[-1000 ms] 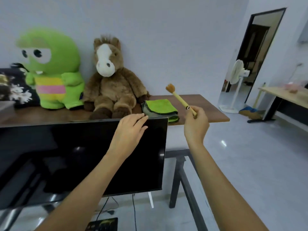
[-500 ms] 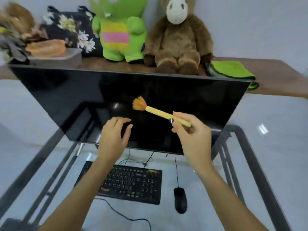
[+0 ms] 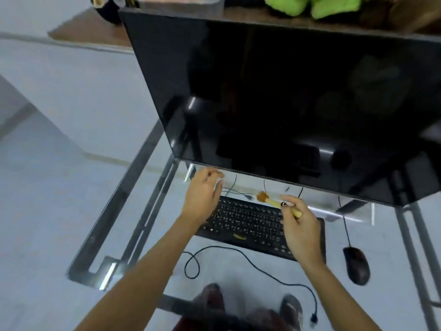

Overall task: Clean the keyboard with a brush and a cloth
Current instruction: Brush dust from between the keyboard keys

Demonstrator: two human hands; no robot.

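Both hands have dropped from the monitor to the keyboard on the glass table — right hand pinching the brush, bristles at the back row, left hand loosely curled, empty — so brushing looks about to begin.

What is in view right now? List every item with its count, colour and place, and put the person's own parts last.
keyboard: 1, black, on the glass desk under both hands
brush: 1, yellow handle, brown bristles, over the keyboard's far edge
mouse: 1, black, right of the keyboard
monitor: 1, black, screen dark, behind the keyboard
glass desk: 1, clear top, dark metal frame
green plush toy: 1, top edge, mostly cut off
left hand: 1, over the keyboard's left end, holding nothing
right hand: 1, holding the brush
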